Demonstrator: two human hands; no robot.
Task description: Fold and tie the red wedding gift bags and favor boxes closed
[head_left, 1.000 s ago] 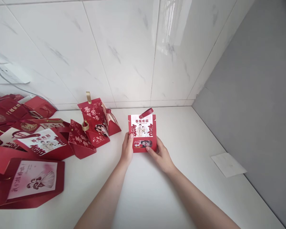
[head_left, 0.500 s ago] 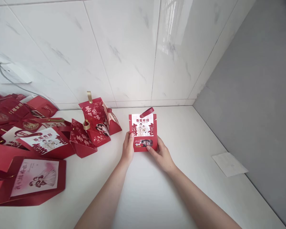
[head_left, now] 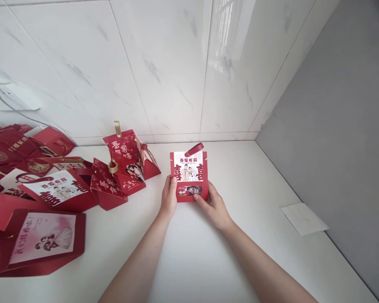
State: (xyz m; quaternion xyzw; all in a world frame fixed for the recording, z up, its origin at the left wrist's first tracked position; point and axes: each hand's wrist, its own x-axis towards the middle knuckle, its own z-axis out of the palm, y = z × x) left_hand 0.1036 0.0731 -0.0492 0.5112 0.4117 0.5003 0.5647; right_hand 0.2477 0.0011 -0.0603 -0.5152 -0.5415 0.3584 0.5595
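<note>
White counter point(head_left: 246, 176), tiled wall point(head_left: 164, 63), and a red box point(head_left: 188, 171) between our two hands

Our left hand point(head_left: 168, 198) is curled round the left side of the red box, its thumb lying on the front edge and its other fingers mostly out of sight behind. Our right hand point(head_left: 217, 208) is half closed on the opposite side, thumb resting on the lower right of the front, by the small window point(head_left: 186, 191). Between them we hold the box upright near the middle of the counter, its front facing us; whether its base touches the counter, we cannot tell. Above the window we see a white label point(head_left: 188, 169) with two cartoon figures and red lettering, and a red strap point(head_left: 196, 148) at the top.

To the left of our hands stands a close group of pointed boxes point(head_left: 132, 179), two with gold loops. Farther left we see a box with a large white label point(head_left: 58, 191) and, nearer us, a bigger box with a pink picture point(head_left: 46, 240). Behind these lies a heap of red packs point(head_left: 15, 143), with a grey cable point(head_left: 22, 114) running down from a wall socket point(head_left: 17, 97). Well apart on our right, a white square point(head_left: 303, 219) lies at the counter's edge, beside a grey surface point(head_left: 337, 126)
</note>
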